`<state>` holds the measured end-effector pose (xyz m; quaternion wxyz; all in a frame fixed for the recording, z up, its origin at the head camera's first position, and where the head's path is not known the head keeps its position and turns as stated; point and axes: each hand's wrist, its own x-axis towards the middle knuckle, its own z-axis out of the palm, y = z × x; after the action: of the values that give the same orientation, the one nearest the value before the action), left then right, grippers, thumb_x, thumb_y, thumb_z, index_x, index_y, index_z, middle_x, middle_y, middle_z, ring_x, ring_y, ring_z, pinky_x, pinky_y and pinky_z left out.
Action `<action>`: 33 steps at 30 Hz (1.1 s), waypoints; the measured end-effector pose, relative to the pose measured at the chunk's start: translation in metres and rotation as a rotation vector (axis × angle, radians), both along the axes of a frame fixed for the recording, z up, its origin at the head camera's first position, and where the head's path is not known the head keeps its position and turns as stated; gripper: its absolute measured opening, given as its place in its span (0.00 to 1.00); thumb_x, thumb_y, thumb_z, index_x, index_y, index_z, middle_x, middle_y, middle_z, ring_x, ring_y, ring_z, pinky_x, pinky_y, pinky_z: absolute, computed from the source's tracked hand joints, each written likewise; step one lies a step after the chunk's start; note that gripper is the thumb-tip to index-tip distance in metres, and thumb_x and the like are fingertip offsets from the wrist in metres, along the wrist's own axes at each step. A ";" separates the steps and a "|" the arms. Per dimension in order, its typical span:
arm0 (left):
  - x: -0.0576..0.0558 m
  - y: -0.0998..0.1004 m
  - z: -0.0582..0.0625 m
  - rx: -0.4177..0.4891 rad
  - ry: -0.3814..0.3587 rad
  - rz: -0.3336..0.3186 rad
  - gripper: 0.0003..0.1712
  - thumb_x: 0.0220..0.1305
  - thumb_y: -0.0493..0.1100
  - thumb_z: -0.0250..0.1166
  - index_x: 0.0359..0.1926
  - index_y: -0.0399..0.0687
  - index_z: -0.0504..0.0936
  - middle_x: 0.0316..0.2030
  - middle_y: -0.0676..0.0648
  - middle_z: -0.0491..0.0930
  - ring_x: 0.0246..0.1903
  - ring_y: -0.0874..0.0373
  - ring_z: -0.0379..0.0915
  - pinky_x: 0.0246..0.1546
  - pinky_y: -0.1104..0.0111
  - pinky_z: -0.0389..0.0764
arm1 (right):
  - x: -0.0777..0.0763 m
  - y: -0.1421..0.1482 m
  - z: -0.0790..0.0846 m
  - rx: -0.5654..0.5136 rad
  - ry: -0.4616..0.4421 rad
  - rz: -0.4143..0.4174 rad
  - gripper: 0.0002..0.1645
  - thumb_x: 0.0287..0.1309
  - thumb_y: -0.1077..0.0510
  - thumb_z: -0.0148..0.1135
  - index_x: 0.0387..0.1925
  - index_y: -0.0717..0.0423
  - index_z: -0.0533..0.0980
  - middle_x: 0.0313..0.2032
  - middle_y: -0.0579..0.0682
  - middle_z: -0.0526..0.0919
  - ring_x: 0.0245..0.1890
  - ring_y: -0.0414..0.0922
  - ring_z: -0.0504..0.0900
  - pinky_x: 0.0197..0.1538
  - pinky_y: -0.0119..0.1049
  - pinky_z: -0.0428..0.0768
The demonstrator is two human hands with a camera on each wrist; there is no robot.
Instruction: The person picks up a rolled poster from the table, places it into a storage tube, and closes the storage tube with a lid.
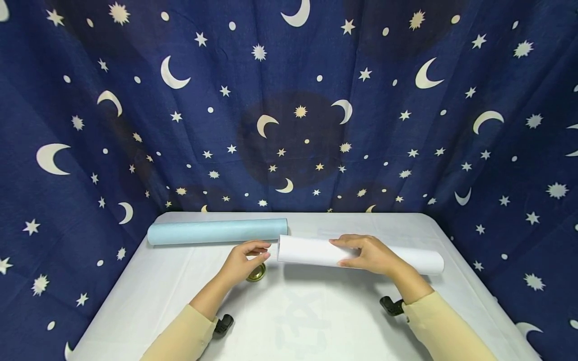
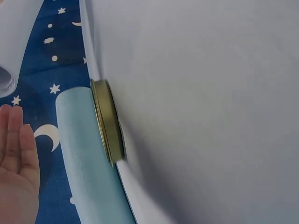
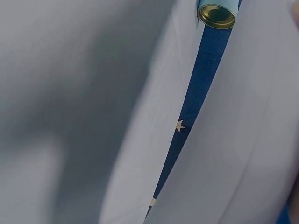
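My right hand (image 1: 368, 254) grips a white roll (image 1: 413, 258), which looks like rolled paper, from above with thumb and fingers on either side. The roll slants slightly, its open left end towards my left hand (image 1: 246, 260). That hand holds nothing; its relaxed fingers are just left of the roll's end, and in the left wrist view the fingers (image 2: 14, 144) look nearly straight. Below the left hand a round gold lid (image 1: 256, 272) lies on the table, partly covered by the hand. The right wrist view shows the white roll (image 3: 261, 116) close up.
A light blue roll (image 1: 217, 231) lies along the table's back left edge, behind the left hand. The white-covered table (image 1: 289, 321) meets a dark blue curtain (image 1: 289, 125) with moons and stars. Black wrist mounts (image 1: 223, 325) are under both forearms.
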<state>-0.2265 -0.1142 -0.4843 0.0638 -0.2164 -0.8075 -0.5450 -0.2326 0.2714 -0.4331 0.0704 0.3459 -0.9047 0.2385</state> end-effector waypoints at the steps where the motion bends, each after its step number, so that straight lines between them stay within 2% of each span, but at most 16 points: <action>1: 0.000 -0.002 0.000 -0.002 0.001 0.003 0.15 0.64 0.43 0.70 0.52 0.46 0.86 0.49 0.45 0.85 0.47 0.51 0.83 0.53 0.60 0.81 | 0.000 0.001 -0.001 -0.001 0.000 -0.003 0.36 0.50 0.36 0.74 0.61 0.38 0.80 0.55 0.44 0.83 0.57 0.49 0.81 0.57 0.50 0.79; 3: 0.001 -0.004 0.000 0.005 -0.002 0.008 0.15 0.64 0.42 0.70 0.51 0.46 0.86 0.49 0.44 0.85 0.48 0.50 0.82 0.54 0.58 0.81 | 0.000 0.002 -0.001 -0.002 0.002 -0.007 0.36 0.50 0.36 0.74 0.61 0.38 0.80 0.55 0.43 0.83 0.57 0.49 0.81 0.57 0.50 0.79; 5: 0.006 -0.005 0.008 -0.005 -0.009 0.020 0.14 0.64 0.39 0.70 0.51 0.43 0.86 0.48 0.42 0.85 0.48 0.46 0.82 0.54 0.54 0.80 | 0.000 0.003 -0.001 -0.005 -0.002 -0.010 0.36 0.50 0.36 0.75 0.61 0.38 0.80 0.55 0.44 0.83 0.57 0.49 0.81 0.57 0.51 0.79; 9: 0.005 -0.012 0.009 -0.068 -0.036 0.020 0.16 0.66 0.41 0.69 0.52 0.42 0.85 0.47 0.44 0.85 0.49 0.46 0.81 0.54 0.52 0.80 | 0.002 0.004 0.001 -0.006 -0.015 -0.019 0.36 0.49 0.37 0.75 0.61 0.39 0.80 0.56 0.46 0.83 0.58 0.51 0.80 0.57 0.52 0.79; 12: 0.000 -0.020 0.002 -0.117 -0.048 0.005 0.17 0.65 0.47 0.70 0.53 0.46 0.85 0.49 0.45 0.85 0.50 0.49 0.80 0.54 0.54 0.80 | 0.002 0.005 0.002 -0.006 -0.008 -0.020 0.36 0.49 0.38 0.76 0.61 0.39 0.80 0.56 0.46 0.83 0.57 0.51 0.81 0.57 0.51 0.79; 14: -0.001 -0.022 0.002 -0.133 -0.051 -0.001 0.18 0.65 0.47 0.70 0.53 0.46 0.85 0.50 0.44 0.84 0.51 0.48 0.80 0.54 0.53 0.80 | 0.002 0.006 0.002 -0.008 0.004 -0.017 0.36 0.49 0.38 0.76 0.61 0.39 0.80 0.55 0.46 0.83 0.57 0.50 0.81 0.57 0.51 0.79; 18: -0.002 -0.026 0.002 -0.174 -0.069 0.006 0.18 0.64 0.49 0.71 0.53 0.49 0.85 0.51 0.48 0.84 0.52 0.49 0.80 0.54 0.54 0.80 | 0.001 0.008 0.002 -0.009 0.023 -0.010 0.36 0.49 0.38 0.76 0.61 0.40 0.80 0.55 0.47 0.84 0.57 0.50 0.81 0.56 0.52 0.79; 21: -0.003 -0.028 0.003 -0.191 -0.089 0.006 0.20 0.63 0.49 0.72 0.53 0.48 0.85 0.51 0.48 0.84 0.52 0.49 0.80 0.55 0.53 0.79 | 0.000 0.009 0.002 -0.009 0.027 -0.010 0.36 0.49 0.39 0.76 0.61 0.40 0.80 0.55 0.46 0.84 0.57 0.50 0.81 0.56 0.51 0.79; 27: -0.004 -0.032 0.004 -0.240 -0.136 -0.016 0.25 0.63 0.49 0.72 0.56 0.41 0.83 0.53 0.45 0.83 0.53 0.46 0.78 0.54 0.51 0.79 | 0.000 0.011 0.002 -0.009 0.011 -0.018 0.36 0.48 0.41 0.77 0.61 0.40 0.80 0.54 0.45 0.84 0.56 0.50 0.81 0.56 0.51 0.79; 33: -0.007 -0.034 0.006 -0.308 -0.192 -0.058 0.27 0.63 0.49 0.72 0.59 0.42 0.81 0.57 0.45 0.80 0.58 0.42 0.74 0.57 0.51 0.77 | -0.001 0.013 0.003 0.000 -0.004 -0.043 0.36 0.48 0.40 0.77 0.61 0.40 0.80 0.55 0.44 0.84 0.54 0.47 0.82 0.52 0.47 0.81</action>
<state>-0.2340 -0.1484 -0.4779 -0.0634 -0.1938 -0.8773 -0.4345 -0.2331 0.2847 -0.4297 0.0734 0.3259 -0.9122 0.2375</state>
